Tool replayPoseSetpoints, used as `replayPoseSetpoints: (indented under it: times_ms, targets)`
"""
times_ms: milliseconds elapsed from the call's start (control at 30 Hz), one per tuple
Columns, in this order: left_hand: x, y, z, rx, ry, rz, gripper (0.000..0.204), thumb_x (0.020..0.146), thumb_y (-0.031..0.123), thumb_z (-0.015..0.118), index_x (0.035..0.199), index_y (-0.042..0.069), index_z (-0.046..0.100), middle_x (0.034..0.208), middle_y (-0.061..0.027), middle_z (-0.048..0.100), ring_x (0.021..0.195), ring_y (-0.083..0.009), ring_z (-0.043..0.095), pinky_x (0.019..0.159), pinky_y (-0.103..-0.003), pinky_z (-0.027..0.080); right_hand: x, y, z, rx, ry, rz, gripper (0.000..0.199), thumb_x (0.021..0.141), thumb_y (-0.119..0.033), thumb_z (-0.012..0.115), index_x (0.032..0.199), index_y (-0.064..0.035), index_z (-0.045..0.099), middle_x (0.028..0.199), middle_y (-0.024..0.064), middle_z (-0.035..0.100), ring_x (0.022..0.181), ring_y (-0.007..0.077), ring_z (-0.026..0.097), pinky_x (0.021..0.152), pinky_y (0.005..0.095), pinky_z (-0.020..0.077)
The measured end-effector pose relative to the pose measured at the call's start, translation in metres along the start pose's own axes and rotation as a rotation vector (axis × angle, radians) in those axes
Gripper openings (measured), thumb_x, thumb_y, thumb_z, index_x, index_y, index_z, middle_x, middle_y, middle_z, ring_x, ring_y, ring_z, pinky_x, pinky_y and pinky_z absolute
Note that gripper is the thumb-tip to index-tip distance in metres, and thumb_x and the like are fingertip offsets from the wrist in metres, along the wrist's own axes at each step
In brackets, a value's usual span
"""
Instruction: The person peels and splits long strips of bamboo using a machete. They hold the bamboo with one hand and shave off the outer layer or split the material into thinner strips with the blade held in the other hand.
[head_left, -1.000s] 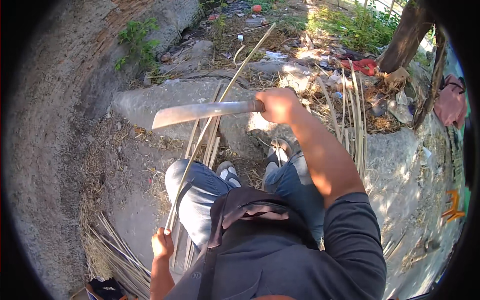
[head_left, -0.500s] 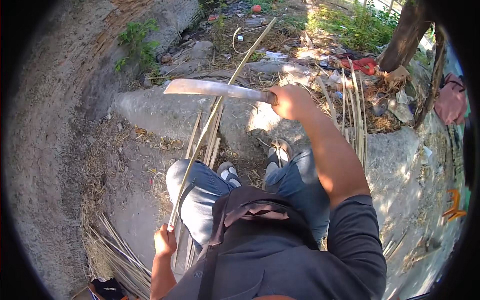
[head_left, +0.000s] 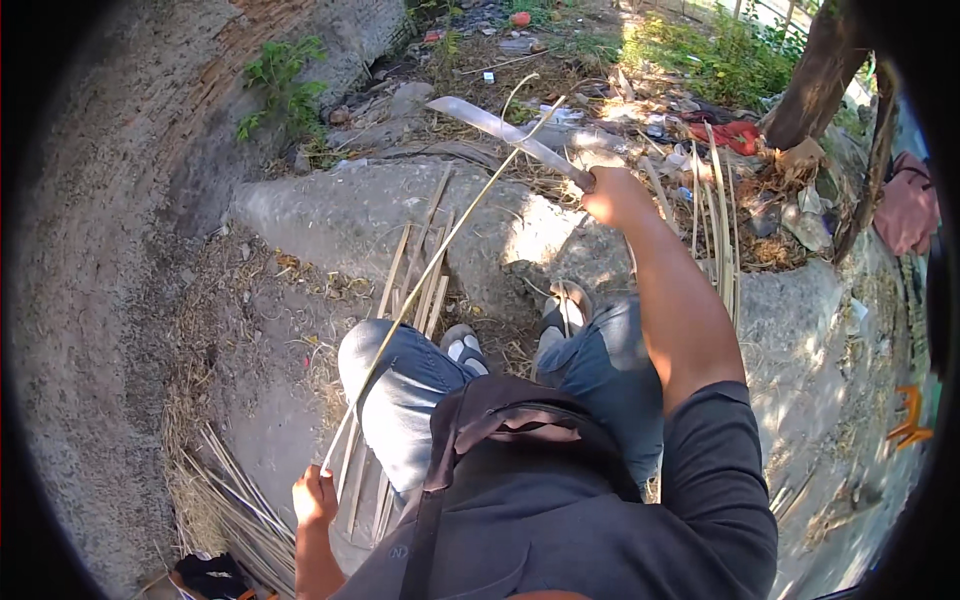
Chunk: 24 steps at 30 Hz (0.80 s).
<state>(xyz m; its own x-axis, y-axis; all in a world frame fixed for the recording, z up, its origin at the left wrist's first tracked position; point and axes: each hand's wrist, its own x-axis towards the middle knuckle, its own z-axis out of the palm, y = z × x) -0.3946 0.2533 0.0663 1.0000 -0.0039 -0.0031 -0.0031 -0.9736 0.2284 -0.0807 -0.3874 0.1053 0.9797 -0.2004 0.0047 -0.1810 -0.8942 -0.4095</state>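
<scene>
Several pale strips [head_left: 394,270] rest against a sun-dappled grey stone slab [head_left: 310,215].

The right hand [head_left: 618,200] has pushed farther from the body, carrying the broad, grey metal machete [head_left: 490,120] to near the far end of the long, narrow, pale strip [head_left: 440,257]. The blade, nearly level earlier, now slants. The left hand [head_left: 315,497] has drawn slightly back.

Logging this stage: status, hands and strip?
Right hand gripping machete. Left hand holding pale strip, near end. Machete crosses strip toward far end. Left knee behind strip.
</scene>
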Motion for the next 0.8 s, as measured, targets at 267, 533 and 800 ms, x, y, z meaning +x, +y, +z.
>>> replayPoseSetpoints:
  times_ms: [267,533,800]
  targets:
    - [0.014,0.02,0.014,-0.142,0.011,-0.018,0.021,0.095,0.016,0.06,0.081,0.001,0.058,0.066,-0.0244,0.059,0.062,-0.0472,0.06,0.058,-0.051,0.047,-0.044,-0.081,0.004,-0.185,-0.033,-0.61,0.016,0.08,-0.022,0.069,0.093,-0.0146,0.068,0.083,0.0123,0.071,0.084,0.0356,0.071,0.076,0.0498,0.056]
    - [-0.003,0.015,0.008,-0.079,0.011,-0.029,0.021,0.095,0.018,0.061,0.081,0.003,0.057,0.064,-0.0246,0.059,0.061,-0.0481,0.061,0.056,-0.052,0.048,0.005,-0.004,0.001,0.133,0.087,-0.135,0.028,0.078,-0.024,0.074,0.098,-0.0066,0.067,0.085,0.0181,0.072,0.085,0.0388,0.07,0.074,0.0482,0.0524]
    - [0.014,0.017,0.007,-0.095,-0.018,0.008,0.025,0.096,0.021,0.059,0.08,0.003,0.055,0.066,-0.0258,0.061,0.065,-0.0489,0.062,0.059,-0.054,0.048,0.004,0.019,0.018,0.12,0.153,-0.046,0.027,0.079,-0.023,0.07,0.1,-0.0066,0.069,0.087,0.0194,0.072,0.086,0.0418,0.069,0.075,0.0491,0.0524]
